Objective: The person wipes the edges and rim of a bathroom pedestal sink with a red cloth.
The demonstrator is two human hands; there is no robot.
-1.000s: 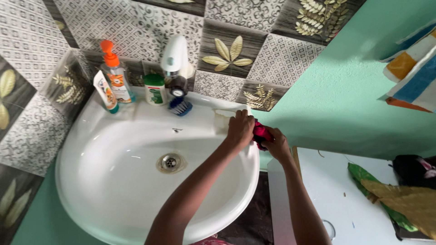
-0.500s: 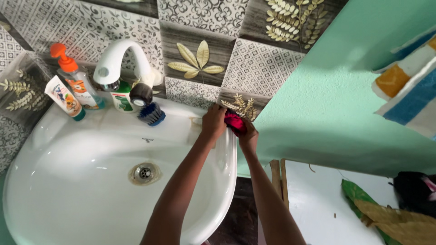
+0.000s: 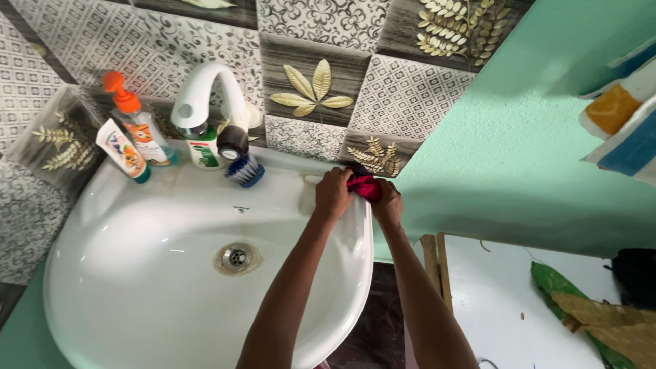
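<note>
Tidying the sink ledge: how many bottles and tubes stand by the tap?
3: an orange-pump bottle at far left, a white tube leaning before it, a green-and-white bottle under the tap. Others may be hidden.

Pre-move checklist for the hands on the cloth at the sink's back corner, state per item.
1. Both hands on the cloth: left hand and right hand both grip the red cloth: ok.
2. Cloth resting on the white sink rim at the back right corner: ok.
3. Faucet off, no water stream visible: ok.
4. Blue brush and small green bottle apart from the hands: ok.
5. Pump bottle and tube upright at the back left: ok.
6. Cloth wet or dry: cannot tell.
</note>
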